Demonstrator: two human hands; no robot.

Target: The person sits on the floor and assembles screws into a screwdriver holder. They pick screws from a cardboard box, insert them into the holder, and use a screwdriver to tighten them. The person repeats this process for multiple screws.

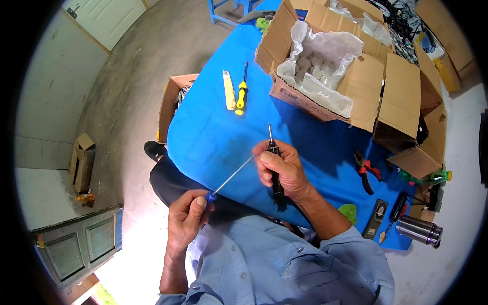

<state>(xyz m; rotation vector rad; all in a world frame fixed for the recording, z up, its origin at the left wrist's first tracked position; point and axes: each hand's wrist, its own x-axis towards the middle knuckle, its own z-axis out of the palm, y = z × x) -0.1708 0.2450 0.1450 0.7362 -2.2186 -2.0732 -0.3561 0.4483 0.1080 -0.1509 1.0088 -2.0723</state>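
Note:
My left hand (187, 216) is closed round the blue handle of a screwdriver (233, 176), whose long thin shaft slants up to the right. The shaft's tip ends at the fingertips of my right hand (285, 166); whether it touches the part held there cannot be made out. In my right hand is a slim black part with a metal rod (276, 184), held upright, the rod sticking up above the fingers. Both hands are over the table's near edge, close to my lap. Beyond them lie a yellow-and-black screwdriver (241, 97) and a yellow-and-white utility knife (229, 90).
A blue cloth (203, 122) covers the table. An open cardboard box (310, 100) with plastic-wrapped pieces stands at the back right, with more cartons (401, 96) beside it. Red-handled pliers (366, 172), a steel flask (418, 231) and a green cloth (348, 213) lie to the right.

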